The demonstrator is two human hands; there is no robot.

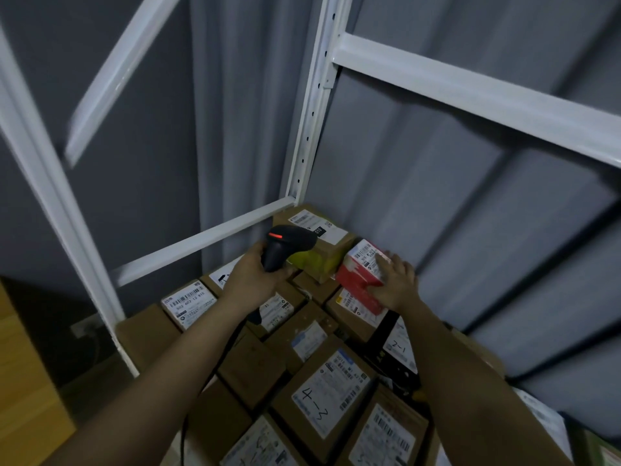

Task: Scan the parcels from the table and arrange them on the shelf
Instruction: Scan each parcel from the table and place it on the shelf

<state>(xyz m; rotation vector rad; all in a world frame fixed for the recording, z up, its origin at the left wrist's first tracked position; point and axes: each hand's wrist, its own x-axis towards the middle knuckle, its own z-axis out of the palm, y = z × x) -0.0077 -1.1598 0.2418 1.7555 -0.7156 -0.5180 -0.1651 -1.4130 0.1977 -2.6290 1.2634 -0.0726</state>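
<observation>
— On the shelf (215, 235), at two o'clock of the stacked parcels (331, 386), what do we have?
— Our right hand (395, 284) rests on the red parcel (361, 280), fingers fairly straight — our left hand (253, 279) grips the scanner (285, 245).

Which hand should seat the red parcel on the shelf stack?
Right. The right hand already rests on the red parcel atop the stacked boxes; the left hand is busy gripping the scanner.
</observation>
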